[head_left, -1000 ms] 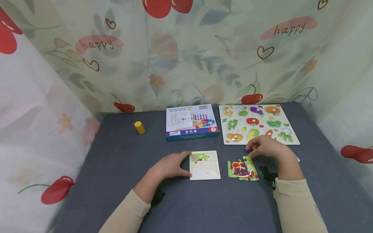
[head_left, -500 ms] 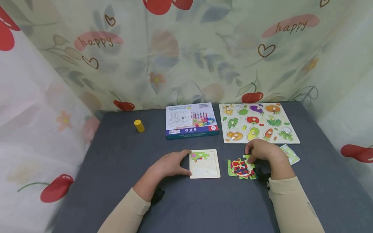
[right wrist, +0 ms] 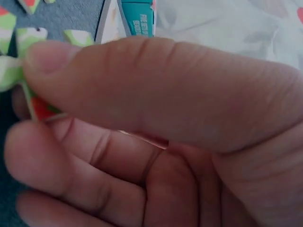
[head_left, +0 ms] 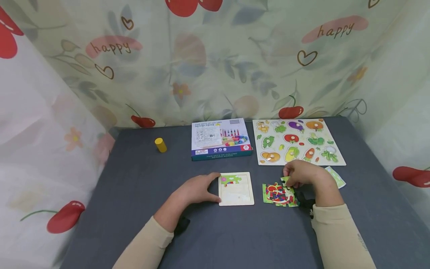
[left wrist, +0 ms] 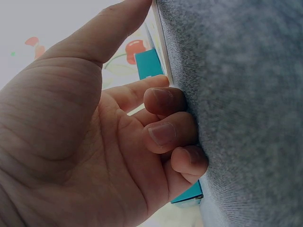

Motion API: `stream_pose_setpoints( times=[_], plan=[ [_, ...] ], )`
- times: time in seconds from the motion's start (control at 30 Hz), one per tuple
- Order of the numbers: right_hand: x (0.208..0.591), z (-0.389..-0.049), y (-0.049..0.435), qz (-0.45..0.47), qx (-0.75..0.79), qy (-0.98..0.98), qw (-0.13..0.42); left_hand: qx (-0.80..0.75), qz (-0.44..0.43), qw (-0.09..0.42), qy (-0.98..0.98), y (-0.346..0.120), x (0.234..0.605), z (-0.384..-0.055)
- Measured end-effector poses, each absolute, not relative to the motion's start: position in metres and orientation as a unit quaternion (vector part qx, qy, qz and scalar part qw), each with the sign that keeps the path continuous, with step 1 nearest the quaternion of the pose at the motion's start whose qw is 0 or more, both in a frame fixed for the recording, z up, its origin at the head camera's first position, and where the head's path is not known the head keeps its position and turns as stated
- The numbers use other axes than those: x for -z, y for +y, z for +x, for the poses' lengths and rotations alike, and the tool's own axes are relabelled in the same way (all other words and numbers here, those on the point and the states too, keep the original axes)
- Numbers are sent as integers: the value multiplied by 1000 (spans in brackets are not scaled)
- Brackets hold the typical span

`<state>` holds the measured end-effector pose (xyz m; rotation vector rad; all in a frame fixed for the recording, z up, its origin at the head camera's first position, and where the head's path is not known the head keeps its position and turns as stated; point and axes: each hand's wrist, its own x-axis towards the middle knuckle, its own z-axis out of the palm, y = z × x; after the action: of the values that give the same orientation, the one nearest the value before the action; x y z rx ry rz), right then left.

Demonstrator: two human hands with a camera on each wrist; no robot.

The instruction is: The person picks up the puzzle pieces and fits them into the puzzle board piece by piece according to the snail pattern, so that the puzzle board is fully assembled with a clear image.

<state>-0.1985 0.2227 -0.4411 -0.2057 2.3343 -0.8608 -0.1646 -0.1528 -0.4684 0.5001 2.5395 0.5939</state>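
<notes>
My left hand (head_left: 198,189) spreads its thumb and index finger against the left edge of a square wooden puzzle tray (head_left: 236,196). In the left wrist view the other fingers curl beside the cloth. A few joined green jigsaw pieces (head_left: 230,180) lie in the tray's top left. To the right, my right hand (head_left: 305,174) is over a cluster of red and green jigsaw pieces (head_left: 277,194). Between its thumb and fingers it pinches a green, white and red jigsaw piece (right wrist: 43,106), partly hidden by the thumb in the right wrist view.
A bead-set box (head_left: 220,140) lies at the back beside a vegetable peg puzzle board (head_left: 300,142). Right of the right wrist lies a pale green card (head_left: 336,177). A yellow cylinder (head_left: 161,145) stands at the back left. Patterned curtain (head_left: 208,74) encloses the dark cloth-covered table.
My right hand has moved slightly left and down onto the cluster and now pinches a jigsaw piece there. More of the pale card shows. The left hand and tray have stayed put.
</notes>
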Motion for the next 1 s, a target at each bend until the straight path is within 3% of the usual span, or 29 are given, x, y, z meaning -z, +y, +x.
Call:
stream_pose_setpoints(
  times=[0.47,1.0],
  plan=[
    [414,-193,244,-82,389,888,232,-211,183,243,929,-153,468,-164],
    [375,-175,242,-82,377,917,98,-215,179,241,929,-153,468,-164]
  ],
)
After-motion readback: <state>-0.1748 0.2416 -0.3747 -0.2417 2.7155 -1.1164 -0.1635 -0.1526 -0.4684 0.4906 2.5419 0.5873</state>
